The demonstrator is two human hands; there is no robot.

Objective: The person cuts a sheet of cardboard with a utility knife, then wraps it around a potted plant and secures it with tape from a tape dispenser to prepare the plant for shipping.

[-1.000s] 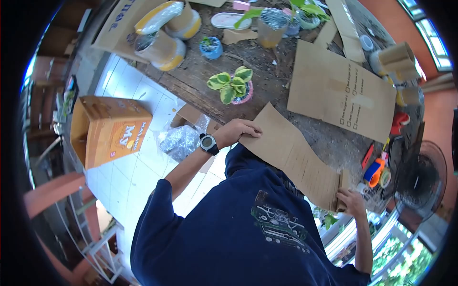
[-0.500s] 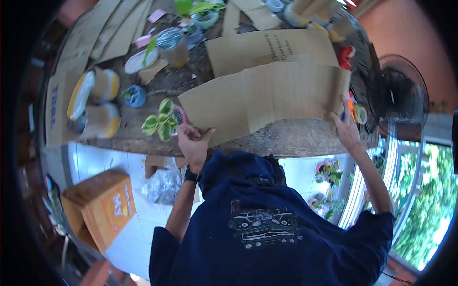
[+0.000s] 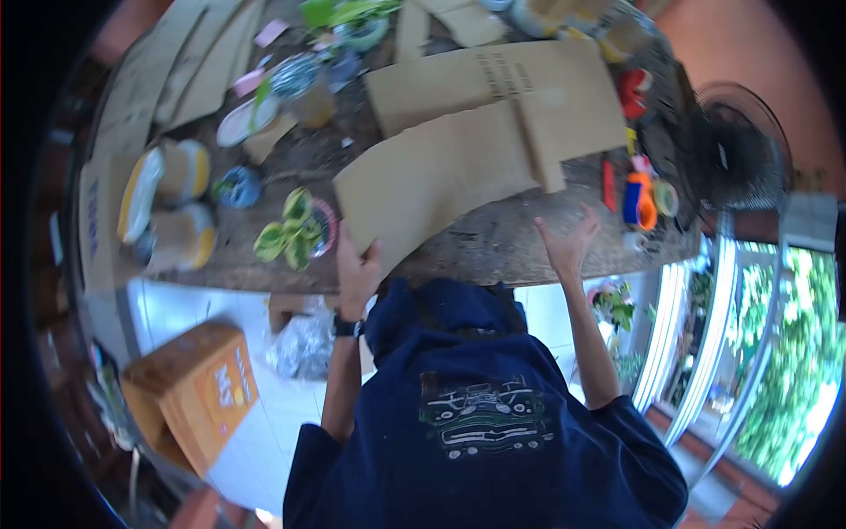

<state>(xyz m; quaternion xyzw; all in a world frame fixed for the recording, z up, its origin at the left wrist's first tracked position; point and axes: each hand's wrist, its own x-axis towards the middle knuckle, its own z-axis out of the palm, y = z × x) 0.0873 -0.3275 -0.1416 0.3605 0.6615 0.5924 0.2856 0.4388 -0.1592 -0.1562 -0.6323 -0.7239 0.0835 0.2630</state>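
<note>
On the worktop (image 3: 291,167), curved cardboard strip (image 3: 441,163) lies partly over the printed cardboard sheet (image 3: 573,97), its right end folded. Left hand (image 3: 357,273) at the strip's near left corner; grip cannot be told. Right hand (image 3: 568,245) released, fingers spread, apart from the strip. Potted variegated plant (image 3: 295,231) beside the left hand; red cutter (image 3: 608,185) and tape rolls (image 3: 648,201) farther right.

We see a black fan (image 3: 742,150) at the right, an orange box (image 3: 204,392) on the tiled floor (image 3: 264,428), and clear plastic (image 3: 302,350) near it.
</note>
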